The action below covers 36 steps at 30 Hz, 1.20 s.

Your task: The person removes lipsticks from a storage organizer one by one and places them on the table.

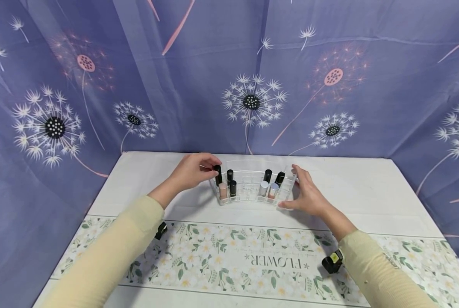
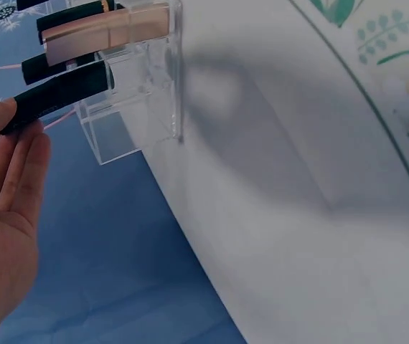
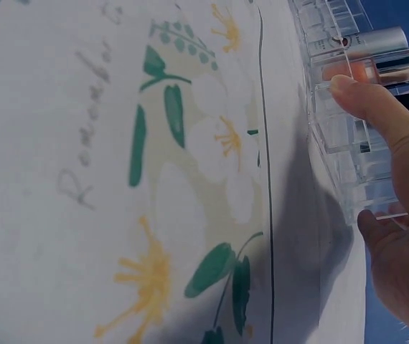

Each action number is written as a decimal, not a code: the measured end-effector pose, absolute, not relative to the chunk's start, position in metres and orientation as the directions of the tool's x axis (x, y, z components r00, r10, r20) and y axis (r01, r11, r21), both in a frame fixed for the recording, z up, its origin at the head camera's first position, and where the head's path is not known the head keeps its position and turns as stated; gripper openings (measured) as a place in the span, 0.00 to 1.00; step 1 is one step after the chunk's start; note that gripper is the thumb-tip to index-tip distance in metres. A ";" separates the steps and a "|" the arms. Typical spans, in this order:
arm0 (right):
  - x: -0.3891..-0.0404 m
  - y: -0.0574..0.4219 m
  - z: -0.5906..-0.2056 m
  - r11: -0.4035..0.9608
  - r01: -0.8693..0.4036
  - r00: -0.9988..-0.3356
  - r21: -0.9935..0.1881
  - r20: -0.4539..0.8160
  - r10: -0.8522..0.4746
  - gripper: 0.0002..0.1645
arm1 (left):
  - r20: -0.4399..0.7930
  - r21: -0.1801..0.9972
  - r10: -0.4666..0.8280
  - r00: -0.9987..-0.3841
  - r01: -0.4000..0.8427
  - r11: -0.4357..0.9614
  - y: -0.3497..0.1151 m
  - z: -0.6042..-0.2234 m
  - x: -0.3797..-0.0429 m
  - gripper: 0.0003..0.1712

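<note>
A clear, curved lipstick organizer [image 1: 248, 197] stands on the table with several lipsticks in its slots. At its left end my left hand [image 1: 191, 172] pinches a black lipstick tube [image 2: 61, 93] by its top; whether the lower end sits in a slot I cannot tell. Beside that tube are a pinkish-beige tube [image 1: 223, 191] and a shorter black one [image 1: 233, 188]. My right hand [image 1: 308, 194] grips the organizer's right end, thumb at the front and fingers behind. Near that thumb stand a silver-capped tube [image 3: 398, 68] and a silver one [image 1: 263, 188].
A white cloth [image 1: 168, 164] covers the table, with a floral runner [image 1: 214, 256] lettered FLOWER across the front. Behind hangs a blue-purple dandelion curtain [image 1: 198, 85], close to the organizer's back. Black wrist devices [image 1: 332, 263] hang under both sleeves.
</note>
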State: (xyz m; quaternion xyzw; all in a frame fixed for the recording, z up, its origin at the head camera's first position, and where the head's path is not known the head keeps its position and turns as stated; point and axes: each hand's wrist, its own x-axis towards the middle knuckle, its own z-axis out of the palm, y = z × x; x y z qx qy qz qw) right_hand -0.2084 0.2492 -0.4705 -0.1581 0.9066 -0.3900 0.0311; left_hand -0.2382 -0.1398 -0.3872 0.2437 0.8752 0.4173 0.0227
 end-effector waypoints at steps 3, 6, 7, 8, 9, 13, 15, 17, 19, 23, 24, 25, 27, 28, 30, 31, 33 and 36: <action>-0.208 0.249 -0.471 0.647 -0.266 -0.948 -0.714 0.071 -0.311 0.81 | 0.171 0.739 0.449 -0.877 0.416 0.530 -0.142 -0.381 -0.236 0.15; -0.209 0.249 -0.471 0.646 -0.268 -0.948 -0.714 0.074 -0.311 0.81 | 0.179 0.738 0.452 -0.874 0.423 0.526 -0.145 -0.375 -0.235 0.15; -0.209 0.249 -0.471 0.646 -0.268 -0.947 -0.715 0.075 -0.311 0.81 | 0.179 0.736 0.453 -0.873 0.424 0.528 -0.146 -0.373 -0.234 0.15; -0.209 0.249 -0.471 0.646 -0.269 -0.947 -0.715 0.075 -0.311 0.81 | 0.177 0.735 0.452 -0.874 0.423 0.530 -0.147 -0.372 -0.234 0.15; -0.209 0.249 -0.471 0.646 -0.267 -0.948 -0.715 0.074 -0.310 0.81 | 0.175 0.733 0.452 -0.875 0.422 0.534 -0.148 -0.370 -0.233 0.15; -0.208 0.250 -0.471 0.645 -0.264 -0.948 -0.717 0.070 -0.311 0.81 | 0.169 0.724 0.450 -0.877 0.420 0.547 -0.153 -0.365 -0.229 0.15; -0.208 0.250 -0.471 0.647 -0.263 -0.948 -0.716 0.067 -0.311 0.81 | 0.166 0.723 0.448 -0.879 0.417 0.551 -0.156 -0.364 -0.227 0.15; -0.208 0.250 -0.470 0.649 -0.262 -0.948 -0.714 0.064 -0.311 0.81 | 0.163 0.723 0.452 -0.877 0.418 0.550 -0.159 -0.363 -0.224 0.15; -0.208 0.250 -0.470 0.651 -0.260 -0.948 -0.713 0.062 -0.312 0.81 | 0.158 0.725 0.455 -0.876 0.416 0.549 -0.162 -0.363 -0.221 0.16; -0.208 0.250 -0.470 0.650 -0.258 -0.948 -0.715 0.059 -0.313 0.82 | 0.154 0.739 0.468 -0.870 0.416 0.530 -0.167 -0.363 -0.217 0.16; -0.208 0.250 -0.470 0.650 -0.258 -0.948 -0.715 0.058 -0.312 0.82 | 0.155 0.741 0.472 -0.868 0.418 0.526 -0.168 -0.363 -0.215 0.16; -0.208 0.250 -0.470 0.650 -0.258 -0.948 -0.715 0.059 -0.312 0.82 | 0.157 0.744 0.476 -0.866 0.420 0.519 -0.169 -0.363 -0.214 0.16; -0.208 0.251 -0.470 0.649 -0.259 -0.948 -0.716 0.060 -0.312 0.81 | 0.159 0.745 0.482 -0.861 0.425 0.513 -0.171 -0.363 -0.211 0.16; -0.208 0.251 -0.470 0.648 -0.259 -0.948 -0.716 0.061 -0.312 0.81 | 0.158 0.744 0.485 -0.860 0.426 0.514 -0.172 -0.363 -0.210 0.16; -0.207 0.251 -0.470 0.649 -0.262 -0.948 -0.715 0.063 -0.313 0.81 | 0.152 0.741 0.490 -0.858 0.427 0.518 -0.175 -0.363 -0.206 0.16; -0.207 0.251 -0.470 0.650 -0.263 -0.947 -0.713 0.065 -0.313 0.82 | 0.147 0.741 0.494 -0.857 0.426 0.519 -0.177 -0.363 -0.204 0.16; -0.207 0.250 -0.470 0.652 -0.265 -0.947 -0.710 0.066 -0.314 0.82 | 0.134 0.737 0.500 -0.856 0.423 0.527 -0.181 -0.363 -0.200 0.16; -0.207 0.250 -0.469 0.660 -0.266 -0.948 -0.702 0.067 -0.311 0.82 | 0.118 0.727 0.507 -0.854 0.423 0.541 -0.185 -0.364 -0.194 0.16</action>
